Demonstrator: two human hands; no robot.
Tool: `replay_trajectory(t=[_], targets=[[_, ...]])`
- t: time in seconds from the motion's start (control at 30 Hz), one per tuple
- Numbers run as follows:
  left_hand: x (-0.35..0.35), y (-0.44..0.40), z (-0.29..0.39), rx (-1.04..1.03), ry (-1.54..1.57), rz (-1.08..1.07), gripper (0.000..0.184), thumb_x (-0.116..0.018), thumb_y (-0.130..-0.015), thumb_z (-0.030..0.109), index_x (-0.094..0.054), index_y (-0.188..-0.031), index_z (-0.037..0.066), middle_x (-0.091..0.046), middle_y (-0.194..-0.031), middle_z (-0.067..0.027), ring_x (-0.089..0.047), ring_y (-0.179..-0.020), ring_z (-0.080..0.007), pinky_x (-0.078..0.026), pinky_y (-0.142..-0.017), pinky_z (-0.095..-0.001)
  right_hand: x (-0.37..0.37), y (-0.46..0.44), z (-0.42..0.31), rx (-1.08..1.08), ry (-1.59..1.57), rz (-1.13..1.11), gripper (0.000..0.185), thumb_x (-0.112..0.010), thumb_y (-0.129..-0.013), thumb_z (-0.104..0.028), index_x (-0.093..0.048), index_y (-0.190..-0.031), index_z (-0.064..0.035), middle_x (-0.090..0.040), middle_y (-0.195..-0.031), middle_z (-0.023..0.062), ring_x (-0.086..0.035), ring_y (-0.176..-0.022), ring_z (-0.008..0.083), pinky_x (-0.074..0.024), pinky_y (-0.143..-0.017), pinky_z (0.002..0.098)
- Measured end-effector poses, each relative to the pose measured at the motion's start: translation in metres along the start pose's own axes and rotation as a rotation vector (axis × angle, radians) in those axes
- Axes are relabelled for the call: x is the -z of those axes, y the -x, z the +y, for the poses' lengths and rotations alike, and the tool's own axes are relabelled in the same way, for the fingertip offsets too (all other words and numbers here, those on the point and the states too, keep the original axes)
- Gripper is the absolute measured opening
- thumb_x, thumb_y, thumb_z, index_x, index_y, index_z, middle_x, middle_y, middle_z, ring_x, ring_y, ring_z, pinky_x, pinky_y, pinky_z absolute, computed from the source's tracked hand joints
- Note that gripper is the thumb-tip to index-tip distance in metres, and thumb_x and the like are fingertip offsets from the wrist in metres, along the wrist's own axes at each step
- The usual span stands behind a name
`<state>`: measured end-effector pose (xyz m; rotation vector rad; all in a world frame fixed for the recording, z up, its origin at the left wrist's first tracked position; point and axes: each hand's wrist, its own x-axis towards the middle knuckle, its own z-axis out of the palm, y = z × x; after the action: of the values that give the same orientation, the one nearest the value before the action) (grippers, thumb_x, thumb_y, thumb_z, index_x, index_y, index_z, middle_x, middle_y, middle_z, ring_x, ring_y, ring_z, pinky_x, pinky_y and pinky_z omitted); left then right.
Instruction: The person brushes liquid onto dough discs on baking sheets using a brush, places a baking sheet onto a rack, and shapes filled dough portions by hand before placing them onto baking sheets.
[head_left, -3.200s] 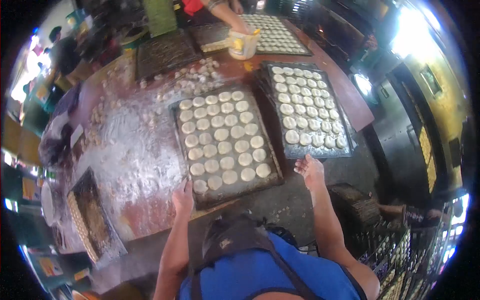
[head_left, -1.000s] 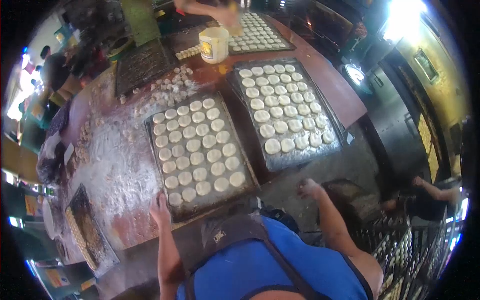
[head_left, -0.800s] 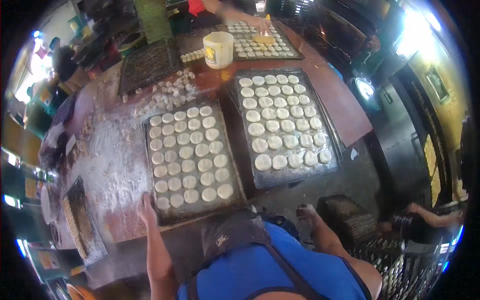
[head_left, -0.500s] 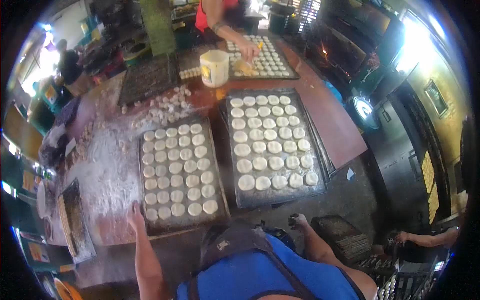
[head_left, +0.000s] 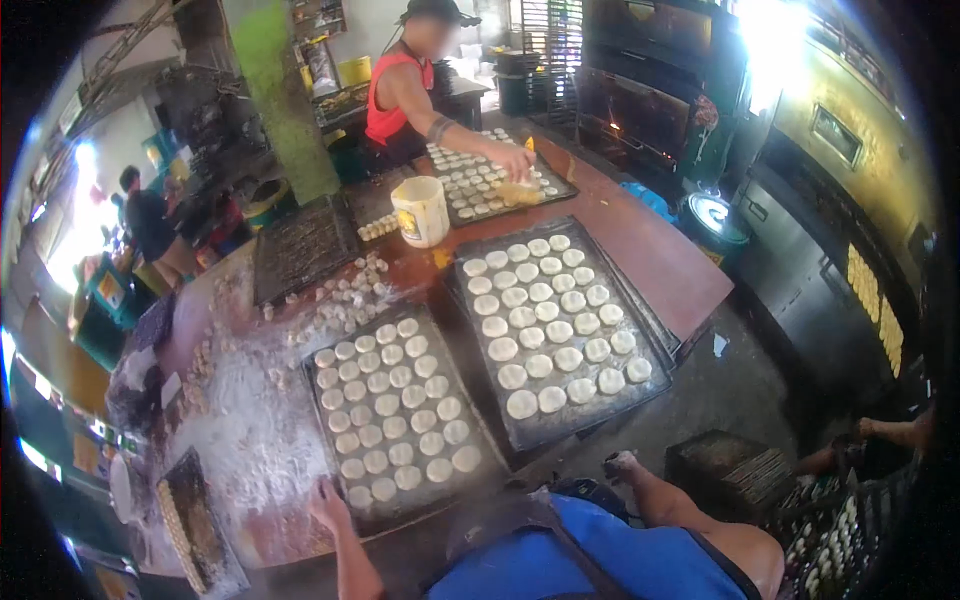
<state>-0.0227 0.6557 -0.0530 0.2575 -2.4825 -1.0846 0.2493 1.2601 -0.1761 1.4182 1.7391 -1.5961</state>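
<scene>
While holding the left hand [head_left: 330, 503] at the near left corner of the left baking tray [head_left: 440, 500], cannot tell blurred fingers as spread or pressed together, nor be sure of contact with the tray. Have the right hand [head_left: 625, 465] at near right, apart from both trays and closest to the near edge of the right baking tray [head_left: 560, 428]; cannot tell spread from closed there either, with only small, dark fingertips showing. On the left baking tray, see close rows of flattened dough rounds [head_left: 400, 376]; on the right baking tray, see similar rows of pale dough rounds [head_left: 541, 292]. Find both trays side by side on the near part of the reddish tabletop [head_left: 680, 260]. To the left, see white flour [head_left: 245, 430] smeared across the surface and, at near left, a narrow-looking tray [head_left: 205, 520] with small pieces along one side. Farther off, see scattered dough lumps [head_left: 345, 305], a dark tray [head_left: 305, 250] at far left, and a pale plastic tub [head_left: 422, 215] just beside the far tray [head_left: 545, 203]. Over the dough on that far tray, see a co-worker's hand [head_left: 515, 160] gripping a brush [head_left: 520, 192]. At near right, off the tabletop, see a stack of dark trays [head_left: 730, 470]
</scene>
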Motion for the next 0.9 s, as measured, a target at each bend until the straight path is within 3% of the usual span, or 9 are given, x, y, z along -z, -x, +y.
replay_trajectory(t=[0.1,0.13,0.2,0.27,0.3,0.33,0.37,0.43,0.9], targets=[[0.005,-0.002,0.018,-0.015,-0.067,-0.024,0.032,-0.055,-0.093,0.021,-0.068,-0.109,-0.004,-0.07,-0.099,-0.0184,-0.066,-0.091,-0.0291,-0.05,-0.084,-0.0389,-0.02,-0.012,0.004,0.133,0.108,0.026,0.034,-0.071,-0.081,-0.023,-0.067,-0.106,0.0002,-0.07,-0.089,0.0171,-0.068,-0.073,0.027,-0.0563,-0.064,0.0407],[0.005,-0.002,0.019,0.02,-0.016,-0.024,0.033,-0.055,-0.094,0.022,-0.067,-0.11,-0.004,-0.07,-0.102,-0.0177,-0.066,-0.094,-0.0287,-0.05,-0.085,-0.0384,-0.026,-0.068,0.04,0.34,0.254,0.086,0.041,-0.068,-0.083,-0.031,-0.065,-0.11,-0.0007,-0.068,-0.1,0.0207,-0.067,-0.088,0.0311,-0.0543,-0.076,0.0429],[0.007,-0.005,0.01,0.031,0.076,-0.048,0.035,-0.057,-0.093,0.022,-0.066,-0.111,-0.005,-0.069,-0.107,-0.0198,-0.064,-0.098,-0.031,-0.048,-0.089,-0.0389,-0.032,-0.076,0.04,0.511,0.684,0.292,0.045,-0.066,-0.083,-0.022,-0.059,-0.123,-0.0033,-0.068,-0.101,0.0175,-0.067,-0.088,0.0335,-0.0553,-0.076,0.0461],[0.011,-0.003,0.011,0.053,0.191,-0.092,0.038,-0.058,-0.093,0.023,-0.064,-0.113,-0.008,-0.067,-0.111,-0.0219,-0.062,-0.102,-0.0319,-0.046,-0.093,-0.0387,-0.035,-0.065,0.047,0.481,0.799,0.482,0.049,-0.061,-0.085,-0.027,-0.056,-0.127,-0.0039,-0.057,-0.125,0.023,-0.057,-0.112,0.0345,-0.047,-0.095,0.0451],[0.015,0.001,0.014,0.103,0.25,-0.12,0.04,-0.059,-0.093,0.024,-0.063,-0.115,-0.009,-0.066,-0.114,-0.0213,-0.062,-0.103,-0.0301,-0.045,-0.096,-0.0375,-0.045,-0.014,0.022,0.52,0.808,0.572,0.038,-0.06,-0.086,-0.026,-0.064,-0.116,-0.003,-0.067,-0.102,0.0206,-0.067,-0.089,0.0326,-0.0543,-0.08,0.045],[0.008,-0.005,-0.008,0.209,0.436,-0.168,0.041,-0.059,-0.094,0.025,-0.062,-0.118,-0.009,-0.064,-0.119,-0.0195,-0.062,-0.104,-0.0276,-0.046,-0.096,-0.0378,-0.044,-0.012,0.018,0.322,0.456,0.349,0.032,-0.06,-0.087,-0.025,-0.067,-0.107,-0.0015,-0.07,-0.086,0.0174,-0.068,-0.073,0.0307,-0.0567,-0.067,0.0431],[0.02,0.004,0.029,0.33,0.491,-0.214,0.043,-0.059,-0.095,0.025,-0.059,-0.122,-0.008,-0.061,-0.124,-0.0182,-0.062,-0.105,-0.0271,-0.049,-0.093,-0.0369,-0.048,0.026,-0.008,0.231,0.502,0.269,0.03,-0.059,-0.089,-0.023,-0.066,-0.109,-0.0013,-0.07,-0.09,0.016,-0.069,-0.074,0.0287,-0.0572,-0.068,0.0399],[0.025,-0.003,0.006,0.18,0.375,-0.319,0.041,-0.058,-0.095,0.022,-0.058,-0.125,-0.006,-0.062,-0.12,-0.0152,-0.062,-0.104,-0.0257,-0.052,-0.087,-0.0337,-0.063,0.08,-0.026,0.071,0.337,0.234,0.03,-0.062,-0.089,-0.024,-0.066,-0.111,-0.0041,-0.07,-0.095,0.0143,-0.069,-0.079,0.0273,-0.0577,-0.067,0.0416],[0.02,-0.005,0.004,0.17,0.439,-0.518,0.039,-0.055,-0.094,0.019,-0.057,-0.125,-0.005,-0.06,-0.121,-0.0162,-0.058,-0.107,-0.0255,-0.048,-0.092,-0.0369,-0.106,0.106,0.1,-0.089,0.239,0.242,0.037,-0.069,-0.084,-0.035,-0.069,-0.098,-0.0002,-0.068,-0.078,0.0144,-0.067,-0.066,0.0254,-0.0565,-0.058,0.0388]])
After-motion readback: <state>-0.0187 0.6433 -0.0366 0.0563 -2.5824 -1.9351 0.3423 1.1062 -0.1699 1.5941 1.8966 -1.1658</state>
